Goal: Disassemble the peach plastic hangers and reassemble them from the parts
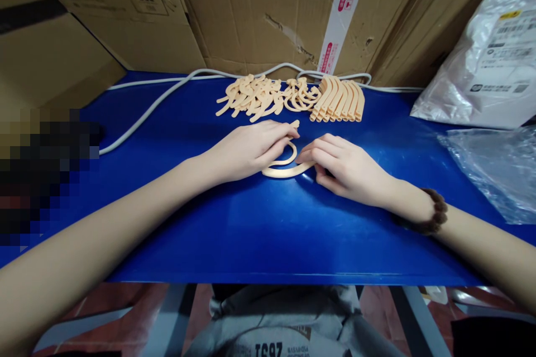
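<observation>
My left hand (pixel 268 145) is closed on a beige, hook-shaped plastic piece (pixel 293 155). A small knob of it pokes out past the fingertips. Just below runs a longer curved beige strip (pixel 285 172), its right end pinched in my right hand (pixel 341 164). Both pieces are low over the blue table. My fingers cover the left ends, so I cannot tell whether the two are joined. Beyond my hands lie a loose pile of curved beige pieces (pixel 253 95), several hook-shaped ones (pixel 299 95) and a neat row of wider curved arms (pixel 341 99).
The blue table (pixel 268 234) has cardboard (pixel 251 11) standing along its back and left. A white cable (pixel 154 106) runs behind the beige parts. To the right are a white plastic parcel bag (pixel 481 67) and a clear plastic bag (pixel 498 167).
</observation>
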Tool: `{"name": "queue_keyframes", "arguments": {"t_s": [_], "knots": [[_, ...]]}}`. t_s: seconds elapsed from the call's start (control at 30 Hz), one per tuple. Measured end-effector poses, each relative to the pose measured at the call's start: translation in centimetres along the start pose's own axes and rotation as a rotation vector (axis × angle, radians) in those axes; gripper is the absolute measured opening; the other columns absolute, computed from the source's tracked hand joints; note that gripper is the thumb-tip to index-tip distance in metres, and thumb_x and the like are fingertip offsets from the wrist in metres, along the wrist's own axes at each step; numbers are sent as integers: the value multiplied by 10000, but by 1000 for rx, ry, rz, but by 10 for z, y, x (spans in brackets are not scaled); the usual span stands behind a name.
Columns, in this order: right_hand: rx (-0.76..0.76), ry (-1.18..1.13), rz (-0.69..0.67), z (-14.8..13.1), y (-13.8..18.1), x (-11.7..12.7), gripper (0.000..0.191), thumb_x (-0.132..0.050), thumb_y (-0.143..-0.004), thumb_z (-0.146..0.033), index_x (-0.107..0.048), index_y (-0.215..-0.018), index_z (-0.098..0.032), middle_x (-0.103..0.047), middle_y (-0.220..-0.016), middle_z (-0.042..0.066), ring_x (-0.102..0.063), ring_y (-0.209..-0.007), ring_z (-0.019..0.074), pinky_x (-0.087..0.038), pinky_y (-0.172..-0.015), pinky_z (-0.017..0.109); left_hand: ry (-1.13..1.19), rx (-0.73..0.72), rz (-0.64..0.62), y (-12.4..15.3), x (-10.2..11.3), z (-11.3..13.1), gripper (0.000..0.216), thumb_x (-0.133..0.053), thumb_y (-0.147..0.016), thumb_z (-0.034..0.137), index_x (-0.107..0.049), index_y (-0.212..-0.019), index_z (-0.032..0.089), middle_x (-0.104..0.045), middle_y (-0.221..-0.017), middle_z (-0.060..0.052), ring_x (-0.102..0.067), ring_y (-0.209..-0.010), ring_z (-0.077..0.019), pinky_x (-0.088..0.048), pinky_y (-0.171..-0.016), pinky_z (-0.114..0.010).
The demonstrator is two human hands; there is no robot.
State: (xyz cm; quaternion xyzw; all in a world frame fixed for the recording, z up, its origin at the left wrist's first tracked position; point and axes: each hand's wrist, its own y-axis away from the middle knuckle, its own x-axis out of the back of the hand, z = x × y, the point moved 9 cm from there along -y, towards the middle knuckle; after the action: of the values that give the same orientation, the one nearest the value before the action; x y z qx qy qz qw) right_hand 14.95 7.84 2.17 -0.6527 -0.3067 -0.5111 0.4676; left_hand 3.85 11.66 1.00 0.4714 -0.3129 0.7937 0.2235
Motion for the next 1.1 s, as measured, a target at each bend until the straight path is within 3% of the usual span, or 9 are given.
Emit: {"name": "queue_keyframes", "arguments": {"t_s": [0.1,0.33,0.5,0.63,0.8,0.97,1.1], "knots": [[-41,-5,15,6,1,1,281,-428,-902,-55,-601,-1103,-147,-668,-1094,129,-568,-982,260,-495,-852,401,32,-19,14,-1,0,-4,329,-394,-1004,224,-607,-1254,195,-659,-1315,-78,-602,-1240,-205,-473,-1047,-358],[-142,169,42,19,3,4,222,-430,-980,-164,-609,-1112,-155,-684,-1063,114,-583,-929,243,-441,-784,356,15,-58,-36,-3,-2,-7,285,-447,-1005,267,-619,-1230,231,-654,-1318,-57,-595,-1231,-203,-472,-1030,-339],[-84,307,61,13,3,6,207,-427,-998,-168,-626,-1054,-160,-698,-988,97,-586,-897,239,-409,-778,364,-104,-65,-89,-1,1,2,368,-377,-1012,230,-582,-1315,194,-645,-1343,-74,-583,-1241,-213,-465,-1018,-327],[-186,301,104,23,6,10,205,-443,-1016,-226,-625,-1092,-170,-700,-1066,107,-613,-937,241,-421,-784,359,-219,-112,-100,0,7,15,412,-435,-941,219,-568,-1328,171,-655,-1274,-100,-600,-1172,-252,-452,-1015,-366],[-277,229,135,28,7,15,244,-463,-1029,-329,-642,-1011,-164,-713,-930,87,-633,-844,230,-433,-785,362,-261,-136,-74,0,8,22,491,-542,-916,347,-537,-1369,156,-627,-1247,-137,-585,-1165,-290,-451,-1030,-421],[-231,3,111,19,4,13,325,-476,-1024,-401,-630,-1145,-142,-714,-969,108,-643,-861,239,-481,-775,360,-150,-142,-31,1,3,18,595,-586,-921,396,-449,-1454,170,-381,-1580,-172,-366,-1464,-302,-320,-1197,-467],[-197,-193,71,22,5,7,343,-517,-1007,-414,-588,-1220,-155,-693,-1127,135,-660,-991,249,-527,-842,380,-87,-90,-81,2,-5,5,671,-568,-940,494,-409,-1493,150,-424,-1566,-175,-392,-1458,-304,-313,-1207,-469]]}}
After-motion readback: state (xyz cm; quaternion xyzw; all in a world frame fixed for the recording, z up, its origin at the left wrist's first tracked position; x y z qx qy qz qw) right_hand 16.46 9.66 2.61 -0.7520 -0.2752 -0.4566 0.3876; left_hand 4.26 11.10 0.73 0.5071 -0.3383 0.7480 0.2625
